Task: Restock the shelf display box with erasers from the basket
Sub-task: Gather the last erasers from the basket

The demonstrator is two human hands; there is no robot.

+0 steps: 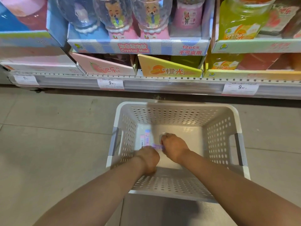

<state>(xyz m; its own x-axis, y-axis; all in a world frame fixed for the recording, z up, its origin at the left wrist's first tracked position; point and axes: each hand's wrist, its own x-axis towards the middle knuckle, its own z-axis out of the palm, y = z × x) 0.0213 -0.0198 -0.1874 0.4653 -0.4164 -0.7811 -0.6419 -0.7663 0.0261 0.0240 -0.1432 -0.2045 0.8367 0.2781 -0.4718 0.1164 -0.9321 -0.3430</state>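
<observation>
Both grips are down inside the basket (177,111). Left hand (149,158) is curled, knuckles up; I cannot tell what it holds. Right hand (174,148) is curled too, pinching one end of a purple eraser (157,146) that lies between my hands, blurred. Two more erasers (145,138), pink and pale blue packs, lie on the basket bottom by the left wall, just beyond my left hand.

Basket is white plastic, holed walls, grey handles on both sides. It stands on the floor (48,136), pale grey-beige tiles with dark seams, right in front of a low shelf (162,80).

Shelf edge carries three price tags (111,83); the middle and right ones read "9.90", the left is cut to "9.".

Above: a blue checked display box (138,47) printed "Crystal Mud", "12pcs", with Chinese lines, holding clear domed jars with cartoon figures. Under it, a pink box (104,66) with a peach picture and a yellow box (167,69) with orange fruit and "橙光". At right, a green jar (239,22) with the same "橙光".
</observation>
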